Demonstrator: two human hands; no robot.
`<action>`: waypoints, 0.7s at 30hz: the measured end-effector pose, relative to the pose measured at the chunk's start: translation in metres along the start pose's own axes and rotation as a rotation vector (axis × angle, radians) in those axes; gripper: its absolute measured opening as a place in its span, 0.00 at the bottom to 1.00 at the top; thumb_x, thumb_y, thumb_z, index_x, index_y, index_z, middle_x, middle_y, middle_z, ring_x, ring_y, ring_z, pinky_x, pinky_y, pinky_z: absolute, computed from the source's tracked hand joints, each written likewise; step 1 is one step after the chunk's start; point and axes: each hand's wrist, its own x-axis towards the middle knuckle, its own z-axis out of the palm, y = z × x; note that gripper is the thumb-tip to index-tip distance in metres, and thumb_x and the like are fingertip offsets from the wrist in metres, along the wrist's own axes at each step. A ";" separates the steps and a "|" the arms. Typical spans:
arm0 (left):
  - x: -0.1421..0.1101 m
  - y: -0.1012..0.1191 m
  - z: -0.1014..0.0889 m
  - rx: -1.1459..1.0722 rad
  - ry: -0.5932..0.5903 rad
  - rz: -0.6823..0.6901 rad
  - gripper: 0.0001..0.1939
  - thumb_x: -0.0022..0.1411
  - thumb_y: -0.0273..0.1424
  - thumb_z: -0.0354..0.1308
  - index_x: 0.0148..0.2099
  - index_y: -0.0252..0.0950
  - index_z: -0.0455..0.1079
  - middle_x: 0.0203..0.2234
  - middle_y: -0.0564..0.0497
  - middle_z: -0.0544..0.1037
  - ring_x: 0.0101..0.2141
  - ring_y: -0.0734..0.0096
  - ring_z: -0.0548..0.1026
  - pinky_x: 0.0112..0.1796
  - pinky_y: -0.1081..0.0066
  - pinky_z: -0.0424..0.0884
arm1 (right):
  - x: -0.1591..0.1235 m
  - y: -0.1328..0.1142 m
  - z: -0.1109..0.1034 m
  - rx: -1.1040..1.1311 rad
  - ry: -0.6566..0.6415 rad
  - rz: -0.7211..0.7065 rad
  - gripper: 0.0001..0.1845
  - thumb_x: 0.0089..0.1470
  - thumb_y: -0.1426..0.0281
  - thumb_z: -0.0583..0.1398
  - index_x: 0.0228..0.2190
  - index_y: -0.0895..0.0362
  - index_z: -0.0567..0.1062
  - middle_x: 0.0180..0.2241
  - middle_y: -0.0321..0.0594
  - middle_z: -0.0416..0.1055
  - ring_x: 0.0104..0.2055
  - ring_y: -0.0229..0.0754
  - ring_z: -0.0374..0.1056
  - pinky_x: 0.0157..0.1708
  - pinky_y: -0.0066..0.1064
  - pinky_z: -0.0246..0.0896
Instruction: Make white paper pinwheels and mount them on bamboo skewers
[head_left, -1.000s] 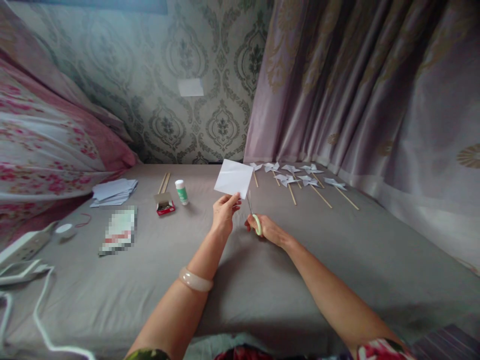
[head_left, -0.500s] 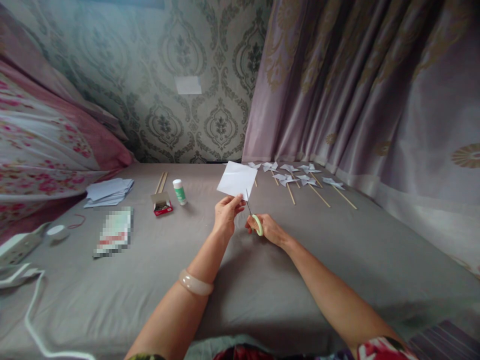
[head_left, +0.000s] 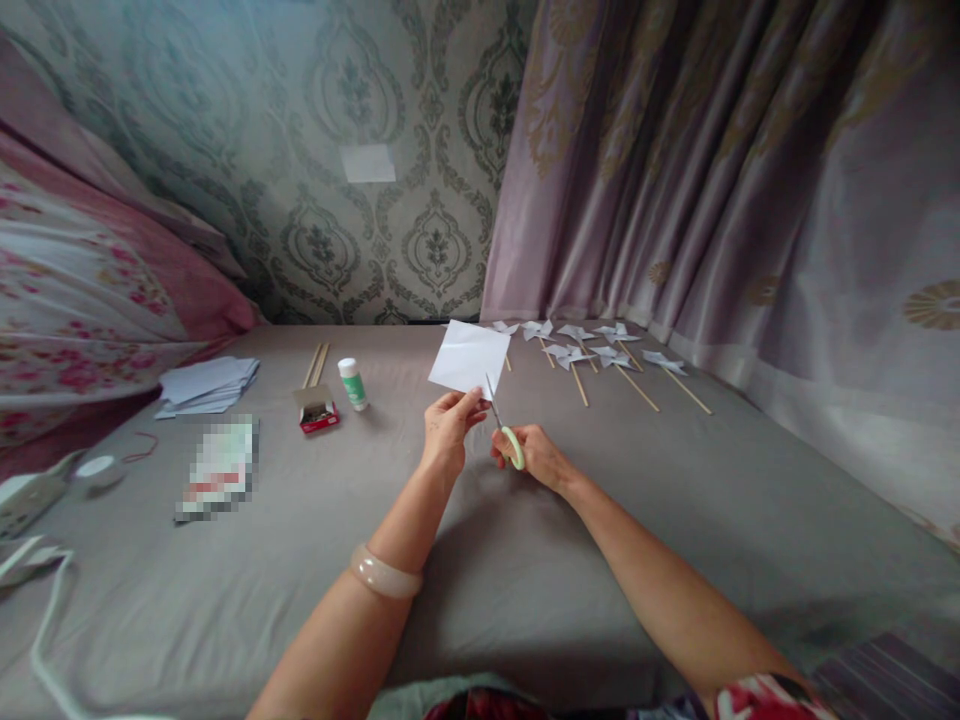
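Note:
A square sheet of white paper (head_left: 466, 354) is pinched at its near corner by my left hand (head_left: 450, 425), and it is held up above the grey cloth. My right hand (head_left: 541, 456) grips scissors (head_left: 513, 448) with pale green handles. Their blades reach over the paper's near corner, close to my left fingertips. Whether the blades are parted is too small to tell. Beyond the paper and to its right lie several white paper pinwheels (head_left: 568, 356) on thin wooden sticks.
Left of my hands stand a glue stick (head_left: 352, 385) and a small red box (head_left: 319, 416), with wooden sticks (head_left: 316, 364) behind it. Farther left are stacked papers (head_left: 208, 385), a blurred packet (head_left: 219, 468), a white round object (head_left: 100, 472) and a power strip (head_left: 30, 498).
The view has shifted slightly, so most things sit a little farther left. Both hands keep their hold on the paper and the scissors, with the blades still at the same corner.

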 end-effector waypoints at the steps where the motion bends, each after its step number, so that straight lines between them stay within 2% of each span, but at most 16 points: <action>1: 0.000 0.000 0.000 -0.001 -0.002 0.001 0.15 0.37 0.36 0.70 0.22 0.31 0.70 0.19 0.52 0.73 0.26 0.74 0.74 0.28 0.75 0.67 | 0.000 0.000 0.000 0.003 0.001 0.001 0.29 0.42 0.44 0.59 0.17 0.59 0.71 0.16 0.34 0.65 0.19 0.32 0.53 0.22 0.27 0.48; 8: 0.000 0.000 -0.001 0.005 0.004 0.008 0.16 0.37 0.37 0.70 0.23 0.31 0.71 0.19 0.51 0.73 0.25 0.74 0.74 0.28 0.75 0.67 | 0.002 0.006 0.001 -0.004 0.024 0.005 0.30 0.42 0.43 0.59 0.15 0.59 0.69 0.15 0.34 0.64 0.19 0.32 0.54 0.22 0.27 0.49; 21: -0.001 0.003 0.000 0.007 0.008 0.009 0.15 0.38 0.37 0.70 0.24 0.31 0.72 0.20 0.50 0.75 0.25 0.75 0.73 0.28 0.75 0.67 | 0.006 0.015 0.006 0.005 0.106 0.015 0.27 0.43 0.48 0.61 0.13 0.58 0.68 0.13 0.33 0.63 0.18 0.32 0.55 0.20 0.27 0.49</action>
